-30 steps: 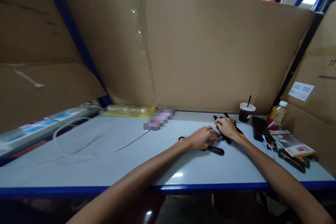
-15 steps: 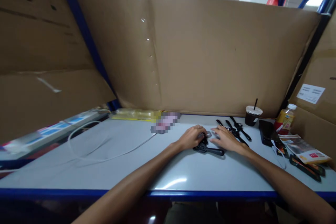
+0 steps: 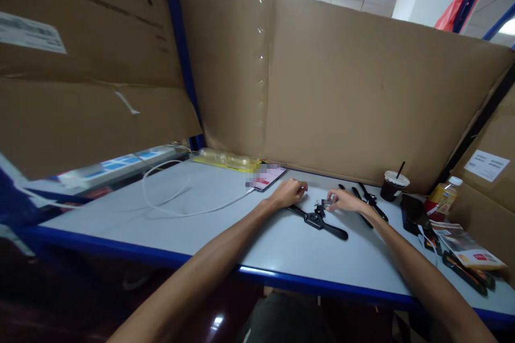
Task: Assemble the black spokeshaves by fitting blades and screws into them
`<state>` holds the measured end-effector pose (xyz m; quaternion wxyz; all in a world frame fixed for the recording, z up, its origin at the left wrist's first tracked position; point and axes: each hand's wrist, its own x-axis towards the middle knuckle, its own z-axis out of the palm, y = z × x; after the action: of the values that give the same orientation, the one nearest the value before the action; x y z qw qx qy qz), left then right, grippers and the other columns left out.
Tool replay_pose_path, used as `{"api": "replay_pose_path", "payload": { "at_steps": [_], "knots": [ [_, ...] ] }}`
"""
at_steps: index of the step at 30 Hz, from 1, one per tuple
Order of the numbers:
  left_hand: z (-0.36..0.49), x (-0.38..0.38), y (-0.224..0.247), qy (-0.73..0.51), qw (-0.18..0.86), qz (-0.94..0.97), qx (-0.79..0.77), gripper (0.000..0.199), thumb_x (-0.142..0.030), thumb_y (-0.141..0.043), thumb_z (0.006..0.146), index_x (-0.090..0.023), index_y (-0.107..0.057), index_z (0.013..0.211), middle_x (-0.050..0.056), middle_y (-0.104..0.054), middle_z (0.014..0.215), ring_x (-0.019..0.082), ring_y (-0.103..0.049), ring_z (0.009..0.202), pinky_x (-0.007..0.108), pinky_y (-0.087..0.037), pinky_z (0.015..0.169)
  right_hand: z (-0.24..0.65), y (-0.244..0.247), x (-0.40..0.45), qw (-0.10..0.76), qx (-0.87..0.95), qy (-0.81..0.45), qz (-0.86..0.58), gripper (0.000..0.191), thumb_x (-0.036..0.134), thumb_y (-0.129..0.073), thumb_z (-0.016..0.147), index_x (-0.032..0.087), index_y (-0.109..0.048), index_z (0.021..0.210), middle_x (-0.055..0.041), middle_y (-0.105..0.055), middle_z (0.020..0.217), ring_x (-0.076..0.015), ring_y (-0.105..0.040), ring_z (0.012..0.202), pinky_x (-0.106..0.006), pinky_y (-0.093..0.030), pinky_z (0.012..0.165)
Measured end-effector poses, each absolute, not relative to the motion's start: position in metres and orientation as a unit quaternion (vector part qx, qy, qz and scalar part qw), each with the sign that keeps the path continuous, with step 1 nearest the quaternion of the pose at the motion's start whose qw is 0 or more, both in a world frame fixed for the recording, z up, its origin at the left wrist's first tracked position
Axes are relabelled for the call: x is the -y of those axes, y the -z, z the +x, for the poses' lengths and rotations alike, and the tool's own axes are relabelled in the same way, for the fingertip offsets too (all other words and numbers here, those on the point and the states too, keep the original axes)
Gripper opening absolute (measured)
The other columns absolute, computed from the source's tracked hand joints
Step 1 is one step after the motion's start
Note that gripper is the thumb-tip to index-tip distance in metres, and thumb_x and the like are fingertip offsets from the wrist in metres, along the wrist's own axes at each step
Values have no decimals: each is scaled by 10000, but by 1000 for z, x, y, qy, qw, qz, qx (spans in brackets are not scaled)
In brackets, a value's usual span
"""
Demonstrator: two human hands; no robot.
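Observation:
A black two-handled tool [image 3: 314, 220] lies on the grey tabletop in front of my hands, with small loose-looking parts at its middle. My left hand [image 3: 290, 193] rests above the tool's left handle, fingers curled; whether they hold anything is too small to tell. My right hand [image 3: 341, 201] pinches a small dark flat piece [image 3: 328, 203] just right of the tool's middle. More black tools of the same kind [image 3: 374, 203] lie behind and to the right of my right hand.
A phone [image 3: 270, 177] on a white cable lies behind my left hand. At the right are a drink cup [image 3: 394, 186], a bottle [image 3: 444, 198], a black case [image 3: 412, 214] and a packet [image 3: 469, 246]. Cardboard [image 3: 341, 91] walls the back.
The view has turned and shifted. My left hand has come off the tool's middle, uncovering it and its left handle. My right hand has closed on the small flat piece.

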<state>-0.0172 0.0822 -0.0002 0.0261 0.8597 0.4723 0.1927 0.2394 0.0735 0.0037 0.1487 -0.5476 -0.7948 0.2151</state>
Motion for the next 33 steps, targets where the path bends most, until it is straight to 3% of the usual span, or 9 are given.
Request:
{"api": "replay_pose_path", "payload": {
  "at_steps": [8,14,19,23,26,29,33],
  "knots": [
    [-3,-65,5,-170,38,874,-454,277,-218,-545,900,-255,-766,1062,51,-752,788,234,-708,821,287,-457,770,242,9,-64,242,708,-243,-617,151,127,-692,753,196,-565,800,41,-610,656,-111,-561,549,-197,-418,481],
    [7,-58,14,-186,54,836,-514,283,-207,-503,917,-228,-756,1043,66,-748,805,242,-696,829,287,-432,718,239,-2,-52,260,674,-304,-621,236,120,-664,824,204,-481,701,55,-542,472,-114,-577,440,-178,-418,399],
    [12,-53,18,-206,74,808,-546,310,-197,-482,915,-228,-733,1095,39,-750,803,213,-680,806,276,-408,693,232,-18,-34,259,657,-417,-573,190,164,-606,909,224,-454,813,11,-670,569,-145,-643,451,-217,-497,424],
    [13,-48,17,-219,104,798,-553,309,-185,-474,897,-219,-731,1066,20,-742,770,195,-653,738,277,-380,662,227,-29,-22,216,719,-470,-464,206,187,-662,862,209,-498,739,45,-604,534,-98,-548,402,-209,-442,409],
    [12,-46,16,-212,112,801,-549,271,-214,-481,905,-232,-724,1024,12,-733,753,204,-646,732,281,-344,633,222,-30,-16,171,746,-467,-442,200,191,-656,855,186,-555,682,44,-582,540,-78,-497,408,-214,-390,423],
    [6,-41,13,-193,108,818,-532,300,-338,-403,999,-234,-682,1029,22,-731,806,217,-651,750,284,-332,626,218,-28,-13,157,757,-430,-466,204,174,-628,867,175,-586,667,42,-570,553,-74,-468,425,-231,-342,456],
    [-14,-34,11,-161,130,894,-397,347,-436,-318,1050,-213,-566,1148,-3,-672,741,193,-618,662,276,-358,622,214,-30,-9,150,786,-359,-480,228,145,-599,890,174,-585,665,38,-562,575,-85,-471,505,-251,-313,545]
  ]
}}
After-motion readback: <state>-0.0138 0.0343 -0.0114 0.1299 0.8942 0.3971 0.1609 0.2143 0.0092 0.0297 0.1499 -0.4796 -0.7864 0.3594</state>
